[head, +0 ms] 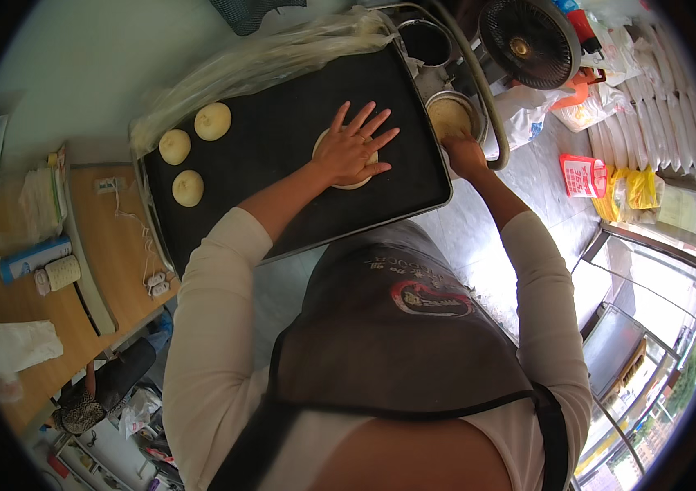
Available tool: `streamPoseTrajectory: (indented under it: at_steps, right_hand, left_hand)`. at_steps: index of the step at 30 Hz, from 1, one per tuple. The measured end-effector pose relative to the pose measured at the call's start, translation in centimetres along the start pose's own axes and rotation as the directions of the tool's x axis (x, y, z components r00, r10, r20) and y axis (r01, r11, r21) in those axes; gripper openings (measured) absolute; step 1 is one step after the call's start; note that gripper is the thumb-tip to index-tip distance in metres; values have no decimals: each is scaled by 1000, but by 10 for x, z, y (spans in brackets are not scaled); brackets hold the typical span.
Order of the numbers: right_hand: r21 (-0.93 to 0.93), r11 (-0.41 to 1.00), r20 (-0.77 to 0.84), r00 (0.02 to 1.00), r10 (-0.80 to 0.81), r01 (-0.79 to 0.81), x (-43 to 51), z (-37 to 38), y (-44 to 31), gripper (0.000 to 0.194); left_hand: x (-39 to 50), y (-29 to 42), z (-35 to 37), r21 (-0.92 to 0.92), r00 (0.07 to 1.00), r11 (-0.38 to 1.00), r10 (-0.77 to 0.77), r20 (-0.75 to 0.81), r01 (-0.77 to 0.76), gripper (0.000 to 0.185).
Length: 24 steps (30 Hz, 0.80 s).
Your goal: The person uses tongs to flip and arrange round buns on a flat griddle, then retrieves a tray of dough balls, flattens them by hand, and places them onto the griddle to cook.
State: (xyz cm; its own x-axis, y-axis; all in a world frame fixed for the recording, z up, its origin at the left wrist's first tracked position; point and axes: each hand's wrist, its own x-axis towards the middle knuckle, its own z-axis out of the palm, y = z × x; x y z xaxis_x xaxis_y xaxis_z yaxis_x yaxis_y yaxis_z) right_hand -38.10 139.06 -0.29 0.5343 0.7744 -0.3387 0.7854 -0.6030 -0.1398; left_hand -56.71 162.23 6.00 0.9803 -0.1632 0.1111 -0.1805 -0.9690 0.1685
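My left hand (pixel 354 150) lies spread, palm down, on a flattened round of dough (pixel 348 179) on a large black baking tray (pixel 262 166). The fingers reach past the dough's edge over the tray. Three round dough balls (pixel 213 121) sit at the tray's left end. Beyond the tray's right rim, my right hand (pixel 463 153) reaches into a round metal bowl (pixel 481 116) of pale, grainy-looking stuff (pixel 449 118). Its fingertips are hidden there, so whether they hold anything does not show.
Clear plastic sheeting (pixel 262 58) lies bunched along the tray's far edge. A curved metal tube (pixel 498 132) rises beside the bowl, near a dark pot (pixel 426 43) and a black fan (pixel 529 43). A wooden desk (pixel 106 245) stands left; another person (pixel 87 405) is at lower left.
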Motion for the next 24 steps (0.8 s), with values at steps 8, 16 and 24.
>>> streamPoseTrajectory:
  at_steps: [8, 16, 24]
  right_hand:
    - [397, 905, -421, 906, 29, 155, -33, -62, -35, 30]
    - [58, 792, -206, 783, -586, 608, -37, -60, -172, 62]
    - [3, 934, -263, 901, -344, 357, -58, -46, -177, 71]
  left_hand:
    - [14, -21, -11, -789, 998, 613, -69, -12, 33, 58]
    - [6, -63, -40, -964, 707, 58, -692, 148, 258, 53]
    - [-51, -48, -29, -780, 542, -88, -671, 506, 619, 57]
